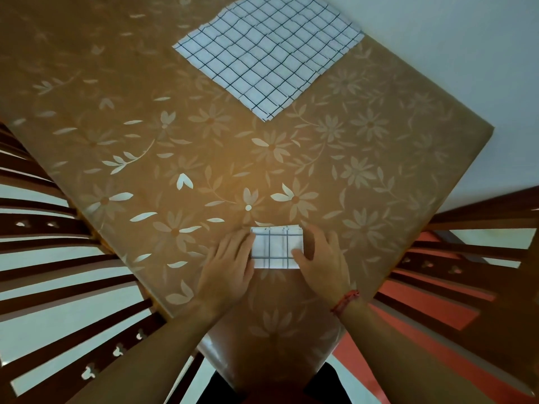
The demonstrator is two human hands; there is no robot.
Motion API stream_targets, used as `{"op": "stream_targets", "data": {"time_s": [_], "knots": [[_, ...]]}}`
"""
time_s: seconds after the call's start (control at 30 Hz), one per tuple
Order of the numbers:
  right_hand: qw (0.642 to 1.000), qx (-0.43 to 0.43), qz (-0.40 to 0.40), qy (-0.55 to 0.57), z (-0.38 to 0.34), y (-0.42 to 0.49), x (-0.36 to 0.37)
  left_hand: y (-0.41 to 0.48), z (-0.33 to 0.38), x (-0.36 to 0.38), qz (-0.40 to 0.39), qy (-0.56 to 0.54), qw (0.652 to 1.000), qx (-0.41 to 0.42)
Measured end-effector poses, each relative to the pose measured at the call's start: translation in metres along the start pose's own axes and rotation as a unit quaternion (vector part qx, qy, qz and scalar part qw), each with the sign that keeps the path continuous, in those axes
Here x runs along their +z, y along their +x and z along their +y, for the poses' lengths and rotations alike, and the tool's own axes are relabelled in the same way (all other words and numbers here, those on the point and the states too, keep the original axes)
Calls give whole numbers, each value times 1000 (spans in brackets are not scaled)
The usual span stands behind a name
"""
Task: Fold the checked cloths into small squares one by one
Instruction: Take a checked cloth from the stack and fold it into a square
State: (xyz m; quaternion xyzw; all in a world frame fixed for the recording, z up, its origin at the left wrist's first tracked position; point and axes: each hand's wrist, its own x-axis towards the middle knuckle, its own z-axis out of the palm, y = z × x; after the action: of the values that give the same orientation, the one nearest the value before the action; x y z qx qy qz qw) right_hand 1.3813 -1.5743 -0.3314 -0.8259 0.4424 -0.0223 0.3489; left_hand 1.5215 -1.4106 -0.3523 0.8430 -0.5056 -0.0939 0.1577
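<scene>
Both hands, left hand (230, 265) and right hand (322, 262), lay flat with fingers released on the small folded white checked cloth (275, 247), soft and light, near the brown flowered bench (145, 141) corner; edges looked best to pinch.

Readable text: none in view.
Checked cloths (269, 53): plain dark grid lines on white, no lettering or label.
Tabletop (145, 141): a pale flower-and-leaf pattern only, no words, numbers or brand marks.
Chairs (43, 228): small cut-out shapes, no signs.
</scene>
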Motion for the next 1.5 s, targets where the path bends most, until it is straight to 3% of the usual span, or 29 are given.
{"op": "stream_targets", "data": {"time_s": [0.13, 0.33, 0.47, 0.77, 1.17, 1.5], "knots": [[977, -168, 83, -101, -14, 0, 11, 0, -7, 8, -33, 41, 997, 52], [938, -293, -18, -185, -32, 5, 49, 4, -15, 18, -61, 68, 993, 80], [932, -286, -56, -215, -22, 8, 68, 4, -14, 22, -76, 85, 990, 78], [913, -288, -56, -282, -12, 12, 73, 0, -12, 29, -82, 102, 990, 56], [916, -251, -73, -305, 25, 10, 32, 0, -10, 23, -112, 110, 987, 47], [920, -254, -89, -286, 8, 14, 16, 22, -5, 1, -97, 33, 994, 28]]}}
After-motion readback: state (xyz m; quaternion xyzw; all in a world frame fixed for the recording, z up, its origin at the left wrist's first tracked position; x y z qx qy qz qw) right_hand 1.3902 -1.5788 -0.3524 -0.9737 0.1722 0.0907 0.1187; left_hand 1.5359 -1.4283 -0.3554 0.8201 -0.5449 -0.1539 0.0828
